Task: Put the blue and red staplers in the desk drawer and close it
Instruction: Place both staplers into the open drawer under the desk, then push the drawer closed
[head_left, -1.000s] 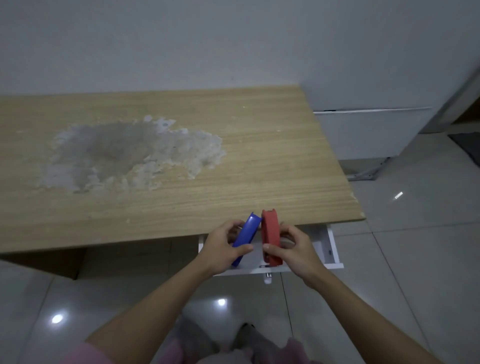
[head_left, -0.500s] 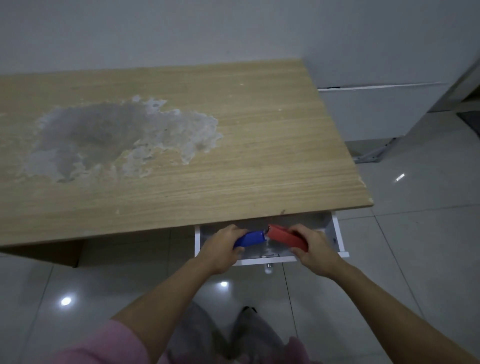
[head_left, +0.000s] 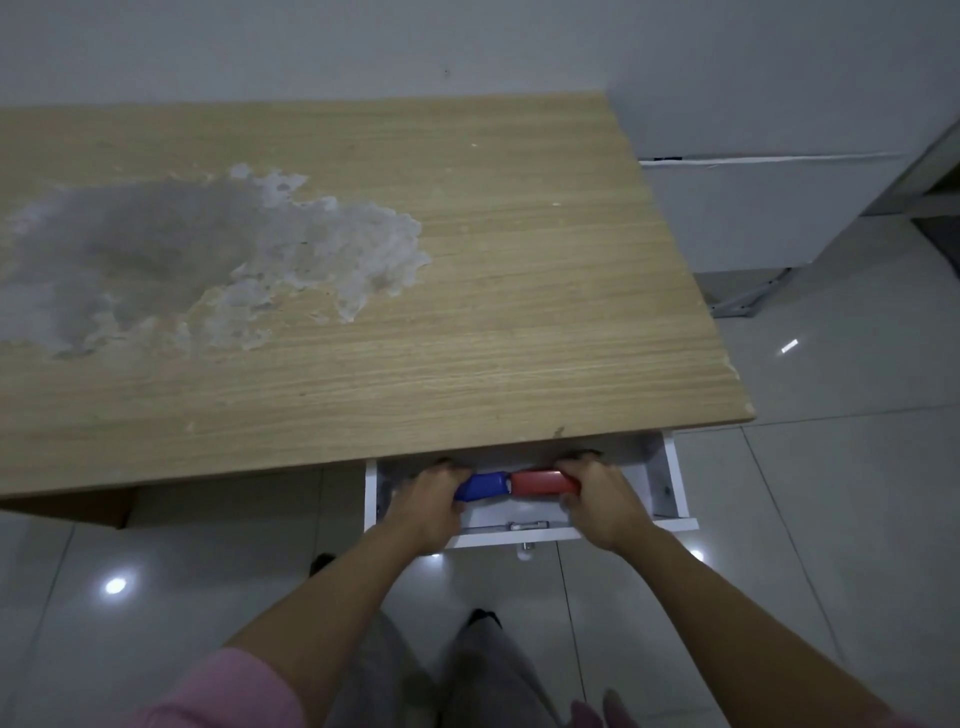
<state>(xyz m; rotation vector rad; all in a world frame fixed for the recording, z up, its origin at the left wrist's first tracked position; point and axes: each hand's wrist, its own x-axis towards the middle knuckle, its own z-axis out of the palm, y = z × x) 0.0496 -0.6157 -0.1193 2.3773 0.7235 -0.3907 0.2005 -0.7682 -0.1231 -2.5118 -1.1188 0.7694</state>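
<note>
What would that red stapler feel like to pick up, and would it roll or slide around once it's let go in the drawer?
The red stapler looks like a rigid, boxy block, so it probably won't bend or roll. The right hand wraps one end easily, which suggests it's fairly light. Its shell looks smooth, so it may slide on the white drawer floor when that's pushed shut.

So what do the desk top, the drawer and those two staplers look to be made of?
The desk top looks like wood-grain laminate on board: printed straight grain, and a patch worn to grey. The drawer seems white-coated board, smooth and matte, with a small metal fitting. The blue stapler and red stapler look like glossy moulded plastic shells, possibly over metal; that cannot be seen.
</note>
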